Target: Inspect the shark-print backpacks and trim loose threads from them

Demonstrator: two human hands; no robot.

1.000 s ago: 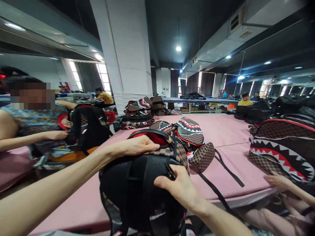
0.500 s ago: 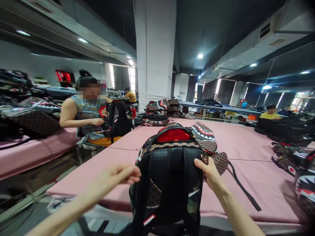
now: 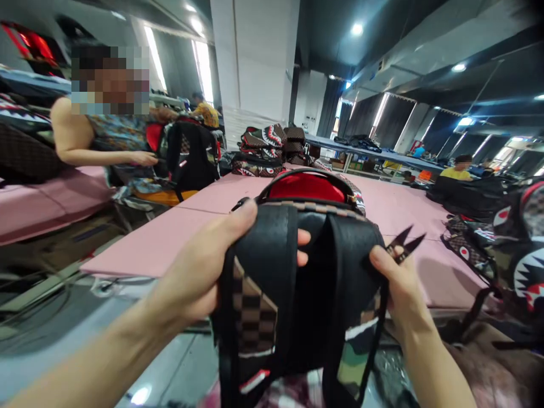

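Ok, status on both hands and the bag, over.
Left hand gripping black backpack by its left strap. Right hand on right strap, grip also holding small black thread snips. Nothing in the way.

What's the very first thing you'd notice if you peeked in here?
A big black backpack with brown checkered panels and a red lining fills the middle, gripped by the left hand on one strap and the right hand on its other side. Small black thread snips poke out of the right hand. Far right, shark-mouth backpacks sit on the pink table.
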